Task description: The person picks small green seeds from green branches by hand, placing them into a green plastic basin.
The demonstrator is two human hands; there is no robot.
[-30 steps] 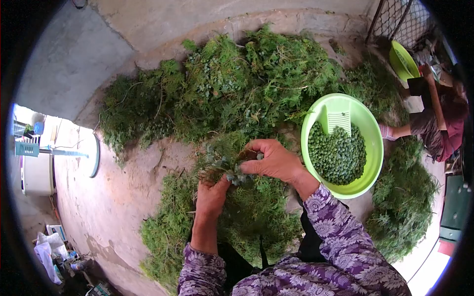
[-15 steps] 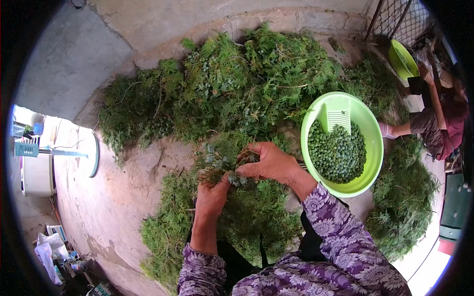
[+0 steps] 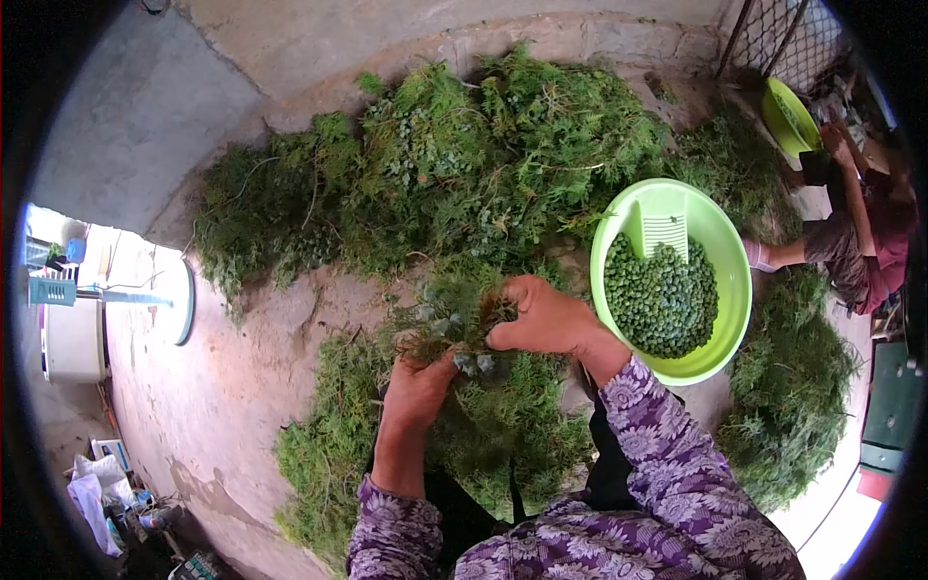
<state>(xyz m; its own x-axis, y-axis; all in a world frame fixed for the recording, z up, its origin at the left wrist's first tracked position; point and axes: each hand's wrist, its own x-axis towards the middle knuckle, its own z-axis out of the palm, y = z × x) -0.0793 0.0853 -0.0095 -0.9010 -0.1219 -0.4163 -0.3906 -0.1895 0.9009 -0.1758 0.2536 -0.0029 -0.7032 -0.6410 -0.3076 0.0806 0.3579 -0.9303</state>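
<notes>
My left hand (image 3: 416, 391) is closed around an evergreen sprig (image 3: 430, 324) that carries pale blue-green cones (image 3: 472, 363). Close beside it, my right hand (image 3: 546, 317) is curled at the sprig's right side, thumb and fingers around some brownish-green foliage. Its fingertips are partly hidden by the leaves. To the right of my right hand stands a light green basin (image 3: 742, 290) with a ribbed washboard panel (image 3: 664, 230). Many small green cones (image 3: 662, 304) lie in it. Cut evergreen branches (image 3: 503, 440) lie on the ground beneath my hands.
A large heap of evergreen branches (image 3: 435, 164) lies along the wall ahead, and more branches (image 3: 788, 396) lie right of the basin. Another person (image 3: 860, 232) sits at the far right near a second green basin (image 3: 791, 118). A pale blue stand (image 3: 179, 302) is at left.
My right hand has shifted slightly right and turned, with foliage still at its fingers. The left hand has moved slightly right, and the sprig's cones now show more clearly between the hands.
</notes>
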